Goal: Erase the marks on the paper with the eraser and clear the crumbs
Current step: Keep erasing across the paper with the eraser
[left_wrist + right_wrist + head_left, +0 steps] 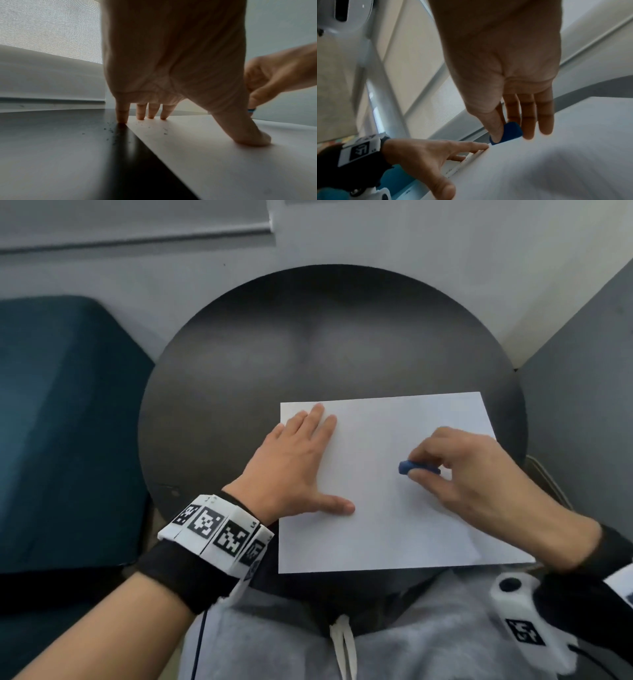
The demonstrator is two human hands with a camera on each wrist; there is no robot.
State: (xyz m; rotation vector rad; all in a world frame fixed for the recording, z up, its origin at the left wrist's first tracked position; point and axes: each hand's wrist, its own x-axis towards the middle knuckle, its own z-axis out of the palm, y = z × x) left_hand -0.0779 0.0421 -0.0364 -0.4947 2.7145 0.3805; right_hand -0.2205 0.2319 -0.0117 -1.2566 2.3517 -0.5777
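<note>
Paper [394, 501] lies on the round tabletop [222, 378], pinned flat by the left hand's [294, 467] spread fingers so it won't slide while the right hand [479, 477] pinches the blue eraser [406, 467] against it; crumbs [109, 130] dot its left edge.

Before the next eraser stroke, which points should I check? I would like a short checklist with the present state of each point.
1. Paper held down: ok. The left hand lies flat on the left part of the paper, fingers straight.
2. Eraser gripped: ok. The right hand pinches the blue eraser between thumb and fingers.
3. Eraser touching the paper: cannot tell; the pictures are blurred there.
4. Marks left to erase: cannot tell. No marks show in the head view.
5. Crumbs cleared: not ok. Dark crumbs lie on the table and the paper by the left fingertips.
6. Paper fully on the table: not ok. Its near right corner seems to overhang the edge.
</note>
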